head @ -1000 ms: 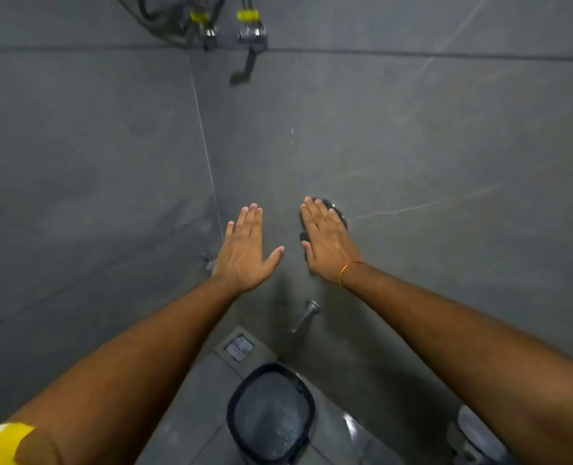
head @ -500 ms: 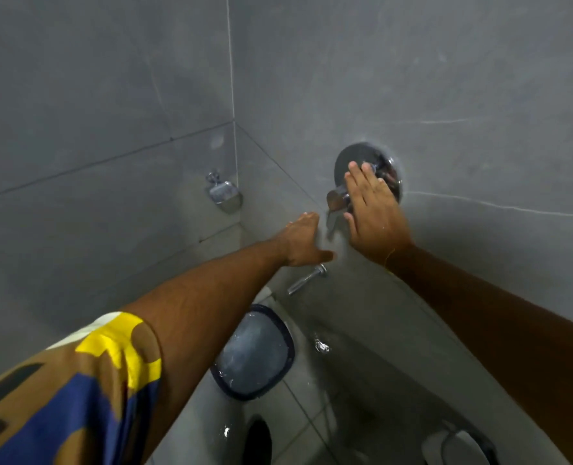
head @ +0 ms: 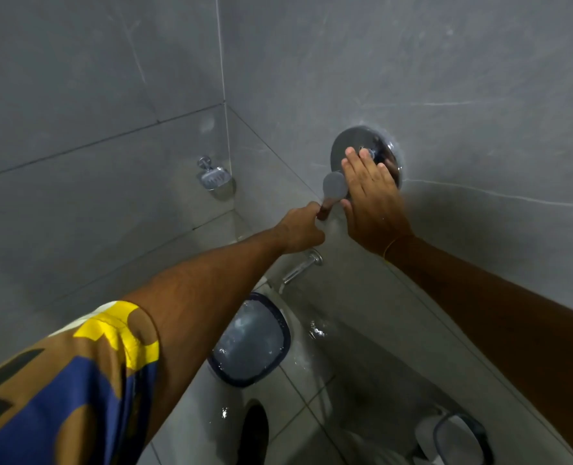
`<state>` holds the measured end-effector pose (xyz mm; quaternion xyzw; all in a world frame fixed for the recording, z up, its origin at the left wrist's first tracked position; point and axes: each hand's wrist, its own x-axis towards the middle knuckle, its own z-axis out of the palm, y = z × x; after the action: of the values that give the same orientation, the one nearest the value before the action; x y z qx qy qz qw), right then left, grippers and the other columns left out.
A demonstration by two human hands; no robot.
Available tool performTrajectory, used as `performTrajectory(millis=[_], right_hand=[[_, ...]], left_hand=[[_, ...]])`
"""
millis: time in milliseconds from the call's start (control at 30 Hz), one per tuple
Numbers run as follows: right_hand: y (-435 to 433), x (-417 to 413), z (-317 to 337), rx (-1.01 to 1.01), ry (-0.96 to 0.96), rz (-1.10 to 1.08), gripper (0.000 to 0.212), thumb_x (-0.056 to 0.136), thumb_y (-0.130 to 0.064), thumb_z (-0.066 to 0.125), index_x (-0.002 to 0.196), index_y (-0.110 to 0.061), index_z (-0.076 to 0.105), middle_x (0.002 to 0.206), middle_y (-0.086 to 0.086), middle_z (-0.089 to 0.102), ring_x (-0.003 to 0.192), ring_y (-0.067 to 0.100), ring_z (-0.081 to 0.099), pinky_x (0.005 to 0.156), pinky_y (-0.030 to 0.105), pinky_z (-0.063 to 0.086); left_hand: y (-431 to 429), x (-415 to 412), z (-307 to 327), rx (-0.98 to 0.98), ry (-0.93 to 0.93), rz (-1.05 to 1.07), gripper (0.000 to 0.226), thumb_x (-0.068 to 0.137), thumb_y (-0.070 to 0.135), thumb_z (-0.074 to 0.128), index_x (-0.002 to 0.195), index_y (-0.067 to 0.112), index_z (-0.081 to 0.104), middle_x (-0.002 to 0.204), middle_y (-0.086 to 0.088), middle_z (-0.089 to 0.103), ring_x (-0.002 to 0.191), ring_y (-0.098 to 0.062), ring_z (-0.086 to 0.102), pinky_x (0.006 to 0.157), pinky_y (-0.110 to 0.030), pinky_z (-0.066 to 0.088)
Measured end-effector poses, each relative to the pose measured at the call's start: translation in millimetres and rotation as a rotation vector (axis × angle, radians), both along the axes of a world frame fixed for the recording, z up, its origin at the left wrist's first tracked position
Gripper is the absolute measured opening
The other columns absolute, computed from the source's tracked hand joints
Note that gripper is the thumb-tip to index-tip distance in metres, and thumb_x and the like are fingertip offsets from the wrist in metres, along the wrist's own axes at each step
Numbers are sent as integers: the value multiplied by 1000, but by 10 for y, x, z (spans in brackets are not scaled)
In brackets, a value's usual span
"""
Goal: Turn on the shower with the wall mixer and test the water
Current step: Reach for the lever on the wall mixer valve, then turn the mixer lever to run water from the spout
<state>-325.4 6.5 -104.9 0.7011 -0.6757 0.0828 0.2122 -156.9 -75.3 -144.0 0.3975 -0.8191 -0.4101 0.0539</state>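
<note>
The wall mixer (head: pixel 354 140) is a round chrome plate on the right-hand grey wall, with a lever (head: pixel 334 185) sticking out towards me. My right hand (head: pixel 374 199) lies flat over the plate, fingers straight and together, thumb just below the lever. My left hand (head: pixel 300 229) is curled beneath the lever, its fingertips closed on the lever's stem. A chrome spout (head: pixel 303 265) juts from the wall below both hands. The shower head is out of view.
A chrome soap dish (head: pixel 213 177) hangs on the left wall near the corner. A dark-rimmed bucket (head: pixel 280 317) holding water stands on the wet tiled floor under the spout. Another dark-rimmed container (head: pixel 459 437) sits at the lower right.
My view has dropped from the pipes high on the wall to the mixer. My left hand, spread flat before, has curled in under the lever. My right hand has stayed over the mixer plate.
</note>
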Motion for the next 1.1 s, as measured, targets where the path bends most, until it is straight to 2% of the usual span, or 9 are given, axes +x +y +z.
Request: performTrajectory(millis=[167,233,300,400,567,700,833,967,1100], right_hand=[[8,0,14,-5,-6,14,72,102,-26,51,165,-3,26,174,16,22,162,35,19,130,55,22],[3,5,13,-13,-11,18,73,100,-24,54,165,-2,27,174,17,23,162,36,20,130,54,22],[-6,-1,7,-24,1,23,75,99,-22,58,164,-2,28,174,17,24,161,36,21,130,54,22],[-24,-34,-24,-42,24,32,77,97,-19,62,164,-2,28,174,16,24,161,37,20,129,51,20],[-60,-65,-99,-44,47,36,78,98,-21,60,165,-2,25,174,17,21,162,37,17,130,50,20],[-93,-61,-137,-58,78,18,76,99,-21,59,165,-2,26,174,16,22,162,37,17,130,49,19],[-103,-56,-156,-67,102,12,74,101,-22,58,164,-1,26,174,18,22,162,38,17,131,45,13],[-101,-30,-153,-73,111,-2,73,100,-18,54,165,-1,25,174,19,22,162,38,18,131,42,8],[-83,-15,-116,-49,79,-5,82,89,-7,51,166,-4,24,175,16,21,162,36,16,130,48,16]], left_hand=[[7,35,-3,-43,23,-4,40,91,13,67,128,8,55,119,-15,65,103,-30,63,82,-38,56],[-15,50,2,-51,14,-22,44,90,13,68,131,8,53,115,-12,64,96,-27,62,67,-29,51],[-34,68,5,-54,17,-29,46,90,13,67,133,9,53,109,-9,62,90,-23,61,60,-22,43],[-54,83,-13,-58,23,-42,49,90,14,69,136,10,52,109,-10,63,89,-24,63,63,-25,46],[-57,102,-47,-52,34,-48,55,91,14,70,141,12,48,103,-9,63,76,-15,61,60,-25,47],[-54,130,-42,-50,41,-69,57,91,12,69,144,11,46,105,-14,66,81,-23,67,67,-32,56],[-49,140,-49,-67,63,-80,59,92,9,69,146,9,45,102,-11,63,71,-12,58,60,-23,45],[-35,147,-57,-75,72,-79,61,90,8,70,146,7,46,103,-15,66,69,-13,57,59,-24,44],[-8,154,-80,-91,90,-66,62,89,8,71,145,9,46,111,-18,68,73,-18,64,63,-28,53]])
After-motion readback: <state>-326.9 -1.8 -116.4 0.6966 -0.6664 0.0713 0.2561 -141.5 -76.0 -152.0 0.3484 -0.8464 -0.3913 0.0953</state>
